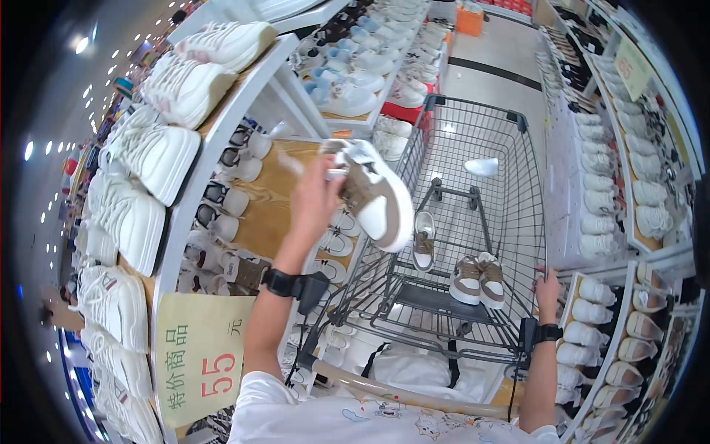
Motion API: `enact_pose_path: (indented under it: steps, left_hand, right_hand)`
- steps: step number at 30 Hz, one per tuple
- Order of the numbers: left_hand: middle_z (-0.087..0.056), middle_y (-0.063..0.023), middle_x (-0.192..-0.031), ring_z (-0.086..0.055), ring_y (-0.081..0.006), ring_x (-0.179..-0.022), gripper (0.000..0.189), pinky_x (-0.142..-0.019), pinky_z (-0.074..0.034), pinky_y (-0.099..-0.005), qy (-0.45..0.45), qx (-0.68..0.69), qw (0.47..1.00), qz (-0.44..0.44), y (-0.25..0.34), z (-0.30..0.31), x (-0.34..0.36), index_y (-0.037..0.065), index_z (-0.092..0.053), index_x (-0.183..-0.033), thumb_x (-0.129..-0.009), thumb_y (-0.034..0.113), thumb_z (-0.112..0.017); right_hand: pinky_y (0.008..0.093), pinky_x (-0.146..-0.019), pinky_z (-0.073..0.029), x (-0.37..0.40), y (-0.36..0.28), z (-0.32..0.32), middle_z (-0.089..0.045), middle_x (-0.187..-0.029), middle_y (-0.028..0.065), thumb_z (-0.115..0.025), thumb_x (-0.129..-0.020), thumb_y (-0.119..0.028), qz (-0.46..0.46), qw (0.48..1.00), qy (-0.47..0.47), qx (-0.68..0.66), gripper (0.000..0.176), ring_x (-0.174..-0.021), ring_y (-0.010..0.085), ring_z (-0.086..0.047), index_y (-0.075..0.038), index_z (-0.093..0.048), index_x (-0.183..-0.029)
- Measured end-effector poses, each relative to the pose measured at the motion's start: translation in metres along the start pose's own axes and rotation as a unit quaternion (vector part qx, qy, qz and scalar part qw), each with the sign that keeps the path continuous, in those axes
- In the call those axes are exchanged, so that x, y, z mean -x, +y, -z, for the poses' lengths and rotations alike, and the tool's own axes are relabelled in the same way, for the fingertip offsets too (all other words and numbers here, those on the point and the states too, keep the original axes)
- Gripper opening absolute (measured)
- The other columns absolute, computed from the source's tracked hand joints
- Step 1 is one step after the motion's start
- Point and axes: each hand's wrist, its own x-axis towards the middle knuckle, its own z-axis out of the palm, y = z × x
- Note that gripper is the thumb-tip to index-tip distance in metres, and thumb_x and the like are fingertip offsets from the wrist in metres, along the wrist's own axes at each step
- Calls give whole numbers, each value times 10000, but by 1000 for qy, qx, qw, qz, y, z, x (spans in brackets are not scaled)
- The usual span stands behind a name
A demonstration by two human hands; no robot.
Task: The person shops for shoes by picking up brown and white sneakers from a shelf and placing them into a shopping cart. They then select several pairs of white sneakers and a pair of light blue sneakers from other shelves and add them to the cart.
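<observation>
Head view, shoe aisle. The left hand (314,196) is raised at shelf height and clamped on a sneaker (381,200), white with tan-brown panels. Its fingers wrap the heel end, and the shoe is tilted with its toe pointing down and to the right. The sneaker hangs in the air over the near-left corner of a wire cart (473,103), just beside the wooden face of the shelf (266,214) and touching neither. The right hand (548,290) is low and well apart from the left. Its fingers are closed over the top of the cart's right side wall, near the handle end. A black wristband (285,283) sits on the left wrist and a second band (549,332) on the right. In the cart basket, a single shoe (424,243) of the same colours lies toward the left. A matching pair (478,280) stands side by side toward the right, apart from the single one. A small white object (482,166) shows at the far end of the basket; whether it lies inside or under the wire cannot be told. White sneakers fill the slanted shelves on the left. A yellow price sign (198,359) reading 55 hangs below them.
</observation>
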Motion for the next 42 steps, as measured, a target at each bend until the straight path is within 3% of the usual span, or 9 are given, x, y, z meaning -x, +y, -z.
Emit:
enact_pose_path:
  steps: [11,18,21,24,31,32,33,35,42]
  left_hand:
    - [-534,-144,-966,-545,-342,-886,248,-717,-445,-427,-12,-273,944,184,-187,34,-4,65,-464,-977,-780,157,-585]
    - [-504,-140,-997,-513,-324,-964,261,-759,-440,-426,-43,-318,908,271,-198,23,-8,49,-467,-981,-774,146,-592]
    - [-486,-140,-1085,-441,-310,-1056,333,-858,-382,-423,69,-370,926,41,-157,0,-18,50,-494,-1057,-738,86,-583]
    - [-489,-146,-1112,-452,-314,-1040,307,-864,-381,-410,41,-250,959,-128,-91,-49,-29,38,-525,-1022,-720,66,-573]
    - [-551,-92,-976,-507,-261,-958,170,-792,-417,-399,-301,-103,911,-262,-14,-212,6,63,-549,-888,-724,107,-561]
    - [-558,-92,-963,-520,-260,-944,175,-778,-428,-403,-349,-129,895,-245,-25,-238,18,67,-555,-885,-724,135,-567]
    - [-565,-92,-950,-533,-258,-930,183,-765,-439,-406,-393,-154,877,-229,-37,-266,30,70,-562,-882,-724,162,-573]
    - [-579,-109,-933,-553,-277,-906,193,-740,-457,-422,-445,-172,871,-121,-74,-314,53,59,-582,-877,-722,175,-583]
    - [-572,-121,-952,-567,-300,-908,165,-740,-477,-406,-455,-154,876,41,-128,-371,118,51,-606,-893,-779,116,-506]
  right_hand:
    - [356,-568,-441,-25,-2,-5,-558,-583,121,-453,-757,-48,13,997,1,82,216,-553,238,-571,-75,-564,-941]
    - [367,-570,-439,-25,-5,-9,-559,-616,137,-465,-748,-48,16,998,9,66,212,-571,262,-568,-66,-565,-933]
    - [400,-615,-437,-25,-3,-13,-570,-651,161,-472,-747,-49,14,997,20,68,211,-635,317,-569,-63,-563,-937]
    - [415,-648,-435,-23,10,-14,-584,-695,177,-478,-751,-50,23,994,35,98,213,-689,348,-568,-71,-564,-944]
    - [384,-596,-439,-14,-6,-14,-581,-678,155,-475,-774,-55,22,995,37,92,198,-639,293,-575,-75,-561,-952]
    - [337,-532,-444,-13,-6,-15,-572,-616,114,-464,-786,-54,61,989,59,122,188,-545,220,-580,-67,-562,-947]
    - [446,-637,-430,-11,-18,-12,-587,-739,199,-498,-771,-72,-1,994,32,101,201,-728,383,-561,-101,-562,-959]
    - [447,-632,-429,-10,-20,-13,-586,-733,198,-499,-772,-74,-22,996,31,79,201,-722,385,-560,-107,-562,-959]
    - [450,-616,-420,-6,-25,-8,-568,-695,213,-502,-777,-75,-59,996,20,67,198,-706,398,-549,-105,-558,-965]
